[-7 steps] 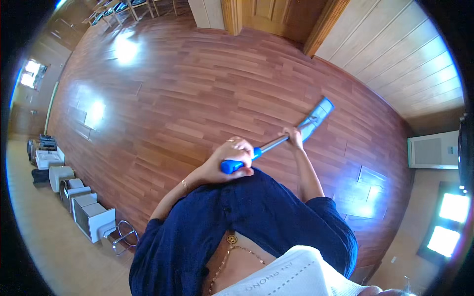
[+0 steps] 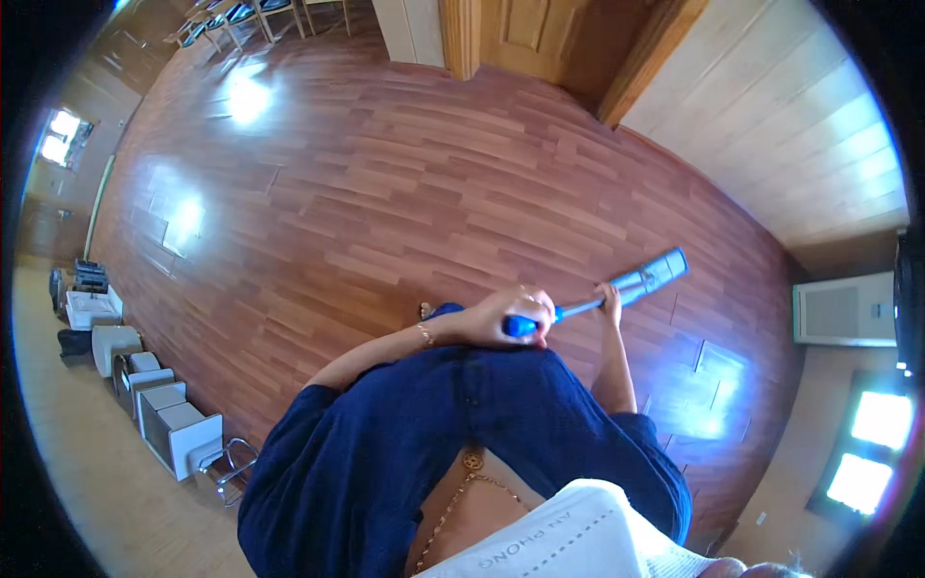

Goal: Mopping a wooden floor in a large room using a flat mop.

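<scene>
Flat mop (image 2: 582, 307) slants out over the wood floor (image 2: 385, 193), front-right of the person, left hand (image 2: 525, 314) wrapped round its blue grip, right hand (image 2: 609, 302) closed low on the pole; probably light, stiff-shafted, best held at those two spots.

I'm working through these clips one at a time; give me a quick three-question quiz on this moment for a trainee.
1. Fill in the colour: the left hand is closed around the ____ grip of the mop.
2. Which is closer to the mop's flat head?
A) the left hand
B) the right hand
C) both are equally close
3. True or false: wooden-framed chairs stand at the upper left of the picture.

Key: 1. blue; 2. B; 3. true.
</scene>
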`<control>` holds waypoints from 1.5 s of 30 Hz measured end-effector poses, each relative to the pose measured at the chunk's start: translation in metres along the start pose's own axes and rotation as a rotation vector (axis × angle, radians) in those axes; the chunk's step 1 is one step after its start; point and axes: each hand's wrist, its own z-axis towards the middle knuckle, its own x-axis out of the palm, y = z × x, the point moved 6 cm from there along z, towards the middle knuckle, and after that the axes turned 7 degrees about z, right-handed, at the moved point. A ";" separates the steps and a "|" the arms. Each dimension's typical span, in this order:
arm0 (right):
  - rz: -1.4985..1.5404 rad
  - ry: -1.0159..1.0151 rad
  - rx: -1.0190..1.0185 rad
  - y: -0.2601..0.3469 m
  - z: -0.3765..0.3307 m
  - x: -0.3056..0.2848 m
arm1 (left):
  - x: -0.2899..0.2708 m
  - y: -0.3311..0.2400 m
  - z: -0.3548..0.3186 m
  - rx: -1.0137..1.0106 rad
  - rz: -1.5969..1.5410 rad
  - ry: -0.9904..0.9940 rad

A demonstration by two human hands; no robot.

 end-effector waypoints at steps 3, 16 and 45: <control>0.234 -0.186 0.317 -0.015 0.003 0.011 | -0.038 0.016 0.020 0.165 0.130 0.180; -0.016 -0.134 0.367 0.055 0.065 0.052 | -0.125 -0.003 0.022 0.052 0.112 0.186; 0.854 0.712 -0.094 0.252 0.366 0.417 | -0.255 -0.051 -0.023 -0.172 0.757 -0.821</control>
